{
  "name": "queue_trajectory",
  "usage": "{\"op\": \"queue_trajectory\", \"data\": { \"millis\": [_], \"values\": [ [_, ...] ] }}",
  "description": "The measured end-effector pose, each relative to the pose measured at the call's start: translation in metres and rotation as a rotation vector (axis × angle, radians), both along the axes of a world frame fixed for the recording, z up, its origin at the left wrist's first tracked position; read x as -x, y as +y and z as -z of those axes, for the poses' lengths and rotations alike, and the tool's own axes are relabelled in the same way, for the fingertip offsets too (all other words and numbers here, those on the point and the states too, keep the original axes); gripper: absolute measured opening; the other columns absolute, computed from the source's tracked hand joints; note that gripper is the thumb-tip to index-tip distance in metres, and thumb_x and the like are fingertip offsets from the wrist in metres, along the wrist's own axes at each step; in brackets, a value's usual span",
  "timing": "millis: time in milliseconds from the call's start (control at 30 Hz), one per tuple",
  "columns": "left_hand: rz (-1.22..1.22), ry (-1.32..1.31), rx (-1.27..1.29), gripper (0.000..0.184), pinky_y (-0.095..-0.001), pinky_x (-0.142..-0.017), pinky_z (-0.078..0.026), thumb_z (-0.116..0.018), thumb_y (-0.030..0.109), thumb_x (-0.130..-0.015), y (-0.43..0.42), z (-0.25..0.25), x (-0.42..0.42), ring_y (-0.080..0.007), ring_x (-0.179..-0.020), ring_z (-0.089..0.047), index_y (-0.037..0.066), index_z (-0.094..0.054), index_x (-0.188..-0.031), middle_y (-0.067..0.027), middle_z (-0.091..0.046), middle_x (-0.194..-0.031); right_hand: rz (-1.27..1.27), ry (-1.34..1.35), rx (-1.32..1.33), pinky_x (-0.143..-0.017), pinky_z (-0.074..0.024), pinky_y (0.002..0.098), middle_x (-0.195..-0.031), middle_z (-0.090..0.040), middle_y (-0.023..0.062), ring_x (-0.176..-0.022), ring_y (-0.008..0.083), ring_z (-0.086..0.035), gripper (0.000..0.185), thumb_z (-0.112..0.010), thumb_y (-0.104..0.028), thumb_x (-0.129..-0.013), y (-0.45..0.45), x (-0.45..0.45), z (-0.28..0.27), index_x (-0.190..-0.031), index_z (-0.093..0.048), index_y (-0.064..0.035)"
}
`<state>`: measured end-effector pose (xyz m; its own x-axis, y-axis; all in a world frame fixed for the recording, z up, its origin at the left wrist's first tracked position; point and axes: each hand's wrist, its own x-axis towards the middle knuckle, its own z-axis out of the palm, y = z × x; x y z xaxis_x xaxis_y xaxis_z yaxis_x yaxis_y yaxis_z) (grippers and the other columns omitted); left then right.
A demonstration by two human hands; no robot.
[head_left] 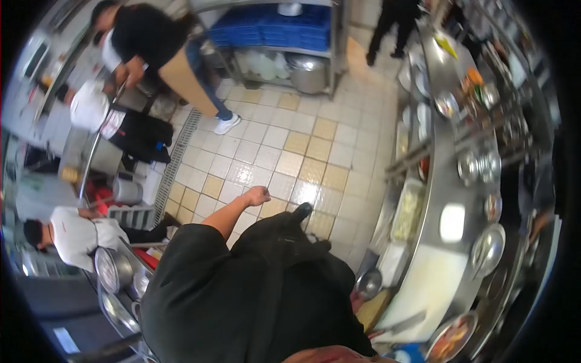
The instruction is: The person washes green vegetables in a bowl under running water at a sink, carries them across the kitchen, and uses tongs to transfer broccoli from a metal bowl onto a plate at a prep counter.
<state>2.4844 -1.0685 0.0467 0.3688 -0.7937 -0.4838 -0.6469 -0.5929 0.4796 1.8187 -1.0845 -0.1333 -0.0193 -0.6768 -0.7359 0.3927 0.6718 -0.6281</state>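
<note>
My left hand (259,195) hangs out in front of me over the tiled floor, its fingers curled in, and nothing shows in it. Most of my right hand (357,300) is hidden beside my dark clothing, low on the right. Right against it is a small round metal bowl (370,282), but the fingers are too hidden to tell whether they grip it. Close by on the counter lie a white cutting board (433,281) and a knife (407,323) with a wide blade.
A steel counter (439,199) runs along my right, with a white tray (452,222), a bowl of food (452,339) and a long container (408,212). Several people work at the left. Ahead, a rack (332,66) holds blue trays (272,27) and a large pot (307,74). Pots (112,270) stand at my left.
</note>
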Motion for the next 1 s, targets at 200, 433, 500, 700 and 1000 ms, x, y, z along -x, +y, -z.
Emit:
{"op": "queue_trajectory", "data": {
  "millis": [200,433,500,700,1000],
  "values": [
    [-0.125,-0.01,-0.216,0.037,-0.0439,-0.078,-0.05,-0.066,0.038,-0.076,0.098,0.051,-0.067,-0.036,-0.086,-0.064,0.004,-0.068,-0.091,-0.0198,-0.067,-0.092,0.123,-0.243,-0.277,-0.079,-0.0521,0.0379,-0.075,-0.059,0.0083,-0.079,0.0225,-0.06,0.002,-0.057,-0.007,-0.076,-0.051,-0.071,-0.007,-0.077,-0.056,-0.0058],
    [0.324,-0.011,-0.516,0.033,-0.0444,-0.075,-0.051,-0.064,0.016,-0.074,0.259,0.137,-0.129,-0.032,-0.088,-0.065,0.012,-0.067,-0.106,-0.0129,-0.068,-0.094,-0.256,0.103,0.043,-0.082,-0.0542,0.0395,-0.085,-0.059,0.0096,-0.081,0.0245,-0.06,0.005,-0.057,-0.008,-0.076,-0.117,-0.206,-0.068,-0.079,-0.055,-0.0049],
    [0.099,0.083,-0.618,0.039,-0.0424,-0.076,-0.052,-0.065,0.013,-0.072,0.287,0.137,-0.131,-0.0302,-0.089,-0.065,0.014,-0.065,-0.112,-0.0107,-0.068,-0.096,-0.069,-0.066,-0.179,-0.085,-0.0539,0.0406,-0.086,-0.058,0.0093,-0.082,0.0256,-0.06,0.007,-0.056,-0.008,-0.077,-0.137,-0.258,-0.075,-0.082,-0.054,-0.0041],
    [0.103,0.068,-0.39,0.047,-0.0438,-0.075,-0.052,-0.068,0.014,-0.072,0.324,0.129,-0.142,-0.0321,-0.092,-0.064,0.016,-0.062,-0.118,-0.0127,-0.067,-0.097,-0.088,-0.071,-0.132,-0.085,-0.0545,0.0433,-0.089,-0.057,0.0095,-0.085,0.0268,-0.06,0.016,-0.059,-0.009,-0.079,-0.154,-0.375,-0.109,-0.091,-0.051,-0.0027],
    [-0.258,0.221,-0.2,0.017,-0.0405,-0.066,-0.052,-0.056,0.017,-0.083,0.324,0.152,-0.151,-0.0263,-0.083,-0.065,0.008,-0.067,-0.092,-0.0106,-0.065,-0.082,-0.174,-0.13,-0.057,-0.076,-0.0558,0.0377,-0.083,-0.05,0.0064,-0.077,0.0213,-0.056,0.004,-0.054,-0.007,-0.085,-0.171,-0.419,-0.144,-0.088,-0.055,-0.0094]
  ]
}}
